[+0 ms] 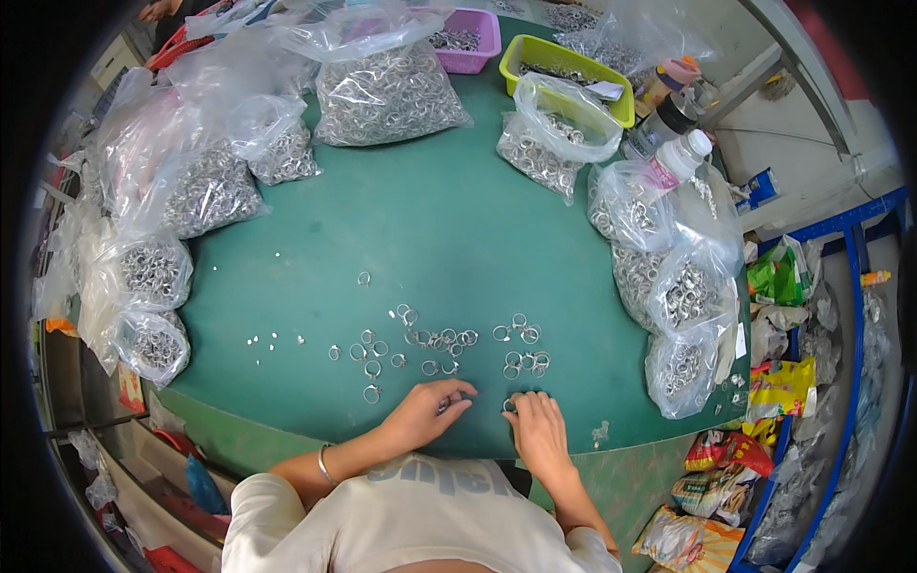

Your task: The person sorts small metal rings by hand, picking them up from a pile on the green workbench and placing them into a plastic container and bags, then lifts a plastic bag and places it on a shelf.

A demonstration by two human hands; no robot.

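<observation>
While the left bare hand (427,413) curls over the near edge of the flat green tabletop (401,220), thumb and fingertips slightly apart, can't tell if it grips the small shiny item (442,406) there. Right bare hand (541,430): fingers bent, close together, round silver metal ring (507,406) at thumb tip; grip unclear. Loose silver metal rings (444,338) lie just beyond both.

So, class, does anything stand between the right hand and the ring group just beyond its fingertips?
Nothing visible does: between the right hand and that ring group lies only green tabletop. Another ring sits by the thumb.
</observation>
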